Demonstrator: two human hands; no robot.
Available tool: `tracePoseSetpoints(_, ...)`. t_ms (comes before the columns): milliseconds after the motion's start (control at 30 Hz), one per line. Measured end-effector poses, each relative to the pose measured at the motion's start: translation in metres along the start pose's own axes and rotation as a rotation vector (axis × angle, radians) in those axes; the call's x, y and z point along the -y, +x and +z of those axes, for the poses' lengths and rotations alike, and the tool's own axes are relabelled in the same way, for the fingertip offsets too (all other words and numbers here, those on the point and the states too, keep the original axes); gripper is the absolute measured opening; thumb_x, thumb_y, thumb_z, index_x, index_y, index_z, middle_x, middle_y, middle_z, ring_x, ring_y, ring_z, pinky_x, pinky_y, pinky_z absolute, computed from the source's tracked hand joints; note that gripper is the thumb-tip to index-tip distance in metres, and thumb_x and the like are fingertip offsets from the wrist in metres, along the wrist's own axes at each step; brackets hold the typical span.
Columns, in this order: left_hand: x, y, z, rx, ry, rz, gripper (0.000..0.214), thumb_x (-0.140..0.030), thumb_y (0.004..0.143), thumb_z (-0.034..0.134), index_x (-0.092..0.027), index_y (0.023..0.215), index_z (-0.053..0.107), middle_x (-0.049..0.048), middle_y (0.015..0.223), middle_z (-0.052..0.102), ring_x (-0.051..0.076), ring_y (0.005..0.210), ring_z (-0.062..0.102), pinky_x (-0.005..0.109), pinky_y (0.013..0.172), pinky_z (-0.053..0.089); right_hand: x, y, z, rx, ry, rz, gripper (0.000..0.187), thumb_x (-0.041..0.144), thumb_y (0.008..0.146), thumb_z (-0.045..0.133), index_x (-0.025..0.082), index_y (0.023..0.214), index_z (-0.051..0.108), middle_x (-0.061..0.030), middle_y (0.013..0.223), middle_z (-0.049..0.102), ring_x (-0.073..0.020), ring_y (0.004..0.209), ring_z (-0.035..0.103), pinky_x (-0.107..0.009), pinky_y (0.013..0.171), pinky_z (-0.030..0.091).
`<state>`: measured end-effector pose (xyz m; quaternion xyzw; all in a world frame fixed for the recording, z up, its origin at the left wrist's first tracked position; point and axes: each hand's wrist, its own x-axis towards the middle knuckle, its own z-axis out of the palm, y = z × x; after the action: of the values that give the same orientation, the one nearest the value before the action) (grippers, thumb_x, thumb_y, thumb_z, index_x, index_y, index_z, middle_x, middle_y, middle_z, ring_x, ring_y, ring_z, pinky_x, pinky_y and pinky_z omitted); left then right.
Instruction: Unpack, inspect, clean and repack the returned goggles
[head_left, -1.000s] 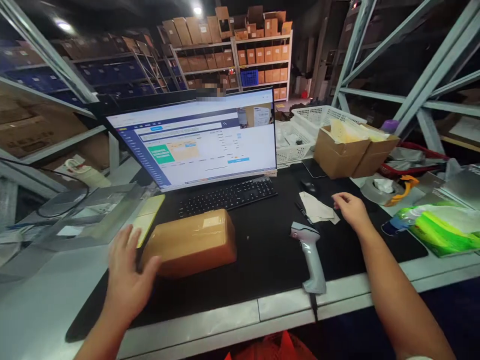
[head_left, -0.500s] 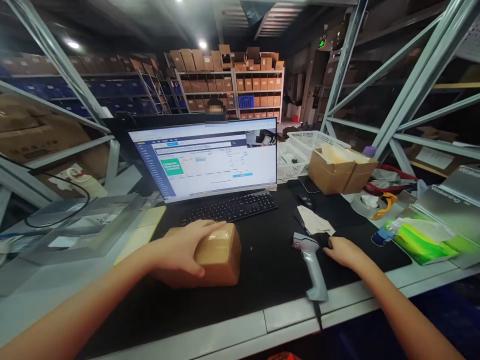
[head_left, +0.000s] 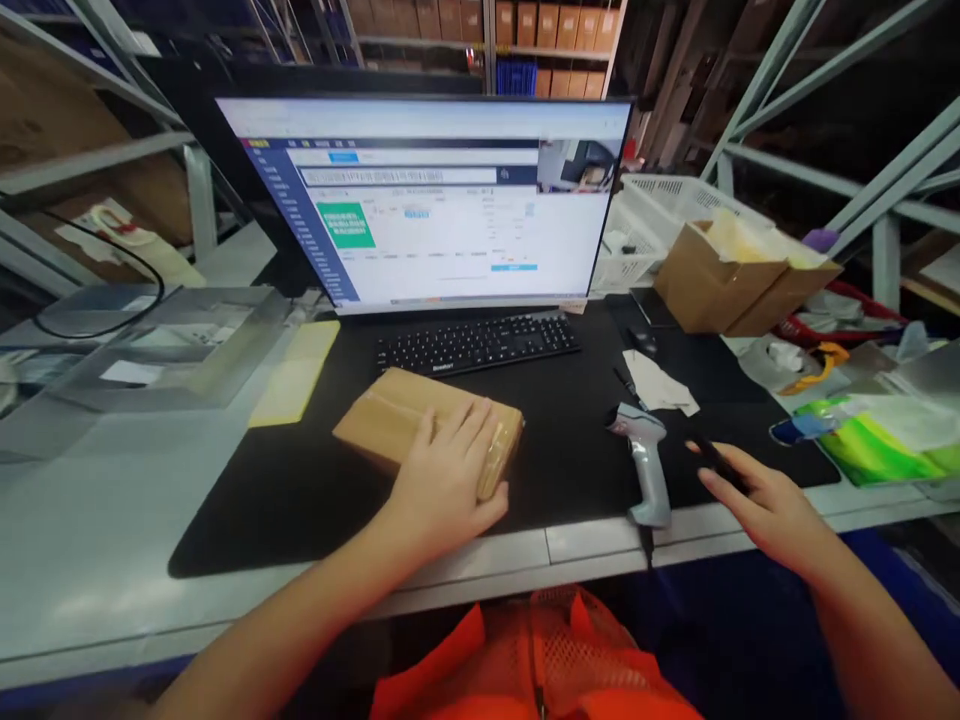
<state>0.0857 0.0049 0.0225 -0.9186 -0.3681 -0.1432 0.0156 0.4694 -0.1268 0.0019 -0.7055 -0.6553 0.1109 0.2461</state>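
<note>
- Surface [head_left: 112, 520], pale grey, carries a black mat [head_left: 300, 500] along its near edge.
- Monitor [head_left: 450, 200] stands lit at the back of the mat, with a black keyboard [head_left: 476, 343] just in front of it.
- Cardboard parcel [head_left: 390, 415] lies flat on the mat, near the keyboard.
- Left hand [head_left: 450, 480] rests palm down on the parcel's right end, fingers spread, not curled round it.
- Right hand [head_left: 765, 500] hovers open just beside the grey barcode scanner [head_left: 645, 465], apart from it.
</note>
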Motion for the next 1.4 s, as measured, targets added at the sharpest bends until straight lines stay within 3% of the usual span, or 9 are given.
tracePoseSetpoints(67, 0.009, -0.003, -0.007, 0.042, -0.031, 0.09, 0.066, -0.037, 0.085, 0.057, -0.005, 0.143, 0.054, 0.0202, 0.152, 0.051, 0.04, 0.143, 0.045, 0.066, 0.115, 0.032, 0.045, 0.014, 0.014, 0.101, 0.0, -0.195, 0.04, 0.042, 0.103, 0.044, 0.024, 0.135, 0.061, -0.0089, 0.127, 0.072, -0.0265, 0.109, 0.071, -0.038, 0.086, 0.059)
tracePoseSetpoints(100, 0.014, -0.006, -0.01, 0.059, -0.043, 0.123, 0.065, -0.037, 0.085, 0.057, -0.007, 0.143, 0.054, 0.0187, 0.151, 0.051, 0.039, 0.143, 0.045, 0.065, 0.116, 0.031, 0.065, 0.02, 0.021, 0.149, -0.01, -0.306, 0.04, 0.039, 0.104, 0.041, 0.022, 0.136, 0.06, -0.0087, 0.126, 0.072, -0.0248, 0.108, 0.071, -0.036, 0.086, 0.057)
tracePoseSetpoints(233, 0.016, -0.024, -0.007, -0.055, -0.016, 0.047, 0.059, -0.039, 0.084, 0.062, -0.015, 0.138, 0.058, 0.0175, 0.153, 0.05, 0.041, 0.147, 0.039, 0.067, 0.117, 0.023, 0.121, 0.037, 0.049, 0.146, -0.107, -0.688, 0.041, 0.04, 0.106, 0.04, 0.016, 0.128, 0.065, -0.007, 0.085, 0.072, -0.0194, 0.072, 0.066, -0.033, 0.065, 0.046)
tracePoseSetpoints(333, 0.009, -0.035, 0.007, -0.224, 0.009, -0.04, 0.067, -0.039, 0.083, 0.067, -0.011, 0.142, 0.051, 0.0235, 0.154, 0.047, 0.043, 0.148, 0.035, 0.064, 0.117, 0.026, 0.137, 0.045, 0.068, 0.108, -0.149, -0.796, 0.041, 0.043, 0.105, 0.045, 0.015, 0.126, 0.066, -0.0041, 0.074, 0.063, -0.0184, 0.066, 0.059, -0.033, 0.062, 0.037)
tracePoseSetpoints(500, 0.008, -0.036, 0.016, -0.254, -0.025, -0.012, 0.086, -0.034, 0.08, 0.067, -0.008, 0.154, 0.031, 0.0264, 0.155, 0.043, 0.042, 0.152, 0.029, 0.06, 0.118, 0.024, 0.136, 0.057, 0.082, 0.101, -0.17, -0.791, 0.04, 0.042, 0.105, 0.045, 0.015, 0.124, 0.067, -0.0039, 0.074, 0.062, -0.0175, 0.066, 0.056, -0.033, 0.063, 0.033)
tracePoseSetpoints(733, 0.01, -0.035, 0.011, -0.183, -0.033, -0.013, 0.091, -0.033, 0.085, 0.061, -0.015, 0.161, 0.014, 0.0227, 0.159, 0.039, 0.041, 0.152, 0.028, 0.057, 0.116, 0.026, 0.127, 0.065, 0.074, 0.092, -0.212, -0.79, 0.039, 0.044, 0.104, 0.047, 0.018, 0.124, 0.068, -0.0048, 0.077, 0.063, -0.0176, 0.068, 0.056, -0.033, 0.065, 0.035)
tracePoseSetpoints(1133, 0.014, -0.035, 0.011, -0.19, -0.019, 0.022, 0.088, -0.034, 0.087, 0.062, -0.012, 0.159, 0.018, 0.0235, 0.158, 0.041, 0.039, 0.152, 0.03, 0.055, 0.115, 0.03, 0.136, 0.076, 0.083, 0.046, -0.246, -0.847, 0.041, 0.046, 0.105, 0.045, 0.019, 0.123, 0.07, -0.0043, 0.077, 0.064, -0.0177, 0.066, 0.054, -0.034, 0.065, 0.035)
tracePoseSetpoints(1233, 0.013, -0.034, 0.01, -0.178, -0.02, 0.029, 0.09, -0.034, 0.088, 0.06, -0.013, 0.161, 0.013, 0.0232, 0.159, 0.04, 0.04, 0.152, 0.028, 0.056, 0.115, 0.031, 0.118, 0.093, 0.076, 0.022, -0.301, -0.745, 0.043, 0.048, 0.104, 0.045, 0.02, 0.121, 0.072, -0.0053, 0.079, 0.067, -0.0193, 0.069, 0.059, -0.034, 0.066, 0.037)
tracePoseSetpoints(1400, 0.016, -0.041, 0.01, -0.191, -0.044, 0.019, 0.093, -0.032, 0.088, 0.059, -0.02, 0.162, 0.005, 0.0208, 0.159, 0.04, 0.041, 0.155, 0.021, 0.062, 0.115, 0.031, 0.059, 0.118, 0.063, -0.129, -0.318, -0.336, 0.046, 0.05, 0.102, 0.046, 0.018, 0.117, 0.075, -0.0099, 0.092, 0.074, -0.0239, 0.081, 0.067, -0.035, 0.071, 0.045)
